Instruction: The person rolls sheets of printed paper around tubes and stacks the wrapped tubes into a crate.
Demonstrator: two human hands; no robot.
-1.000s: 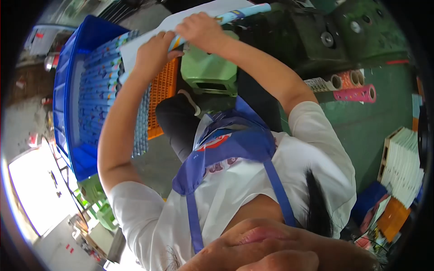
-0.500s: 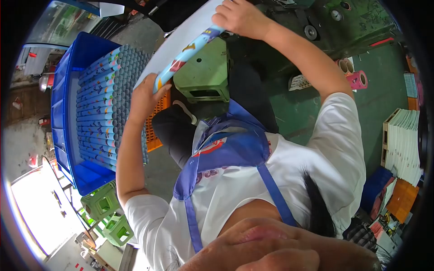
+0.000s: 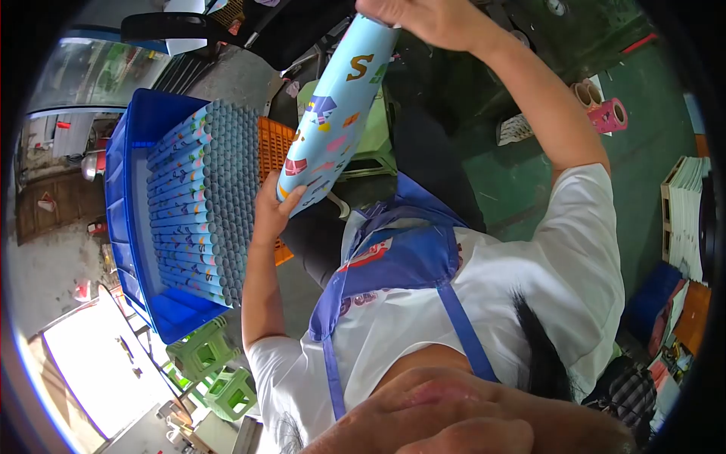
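Observation:
A light-blue printed sheet (image 3: 333,117), with letters and colourful shapes, bows outward between my two hands. It looks like paper or thin film. My left hand (image 3: 276,203) grips its lower end, thumb on the printed face. At the upper end, my right hand (image 3: 427,21) holds the sheet; the frame's top edge cuts off part of that hand. Beside my left hand, many thin tubes (image 3: 204,204) with a similar blue print lie stacked in a blue crate (image 3: 140,113), their round ends facing me.
An orange plastic basket (image 3: 276,144) stands right of the tubes. A green stool (image 3: 374,144) is partly behind the sheet. Pink rolls (image 3: 609,116) lie on the green floor at right, near stacked sheets (image 3: 688,219). More green stools (image 3: 200,352) stand lower left.
The sheet has turned: its white side showed before, and now the printed face bulges toward me. My left hand has moved right and down, my right hand slightly up and right.

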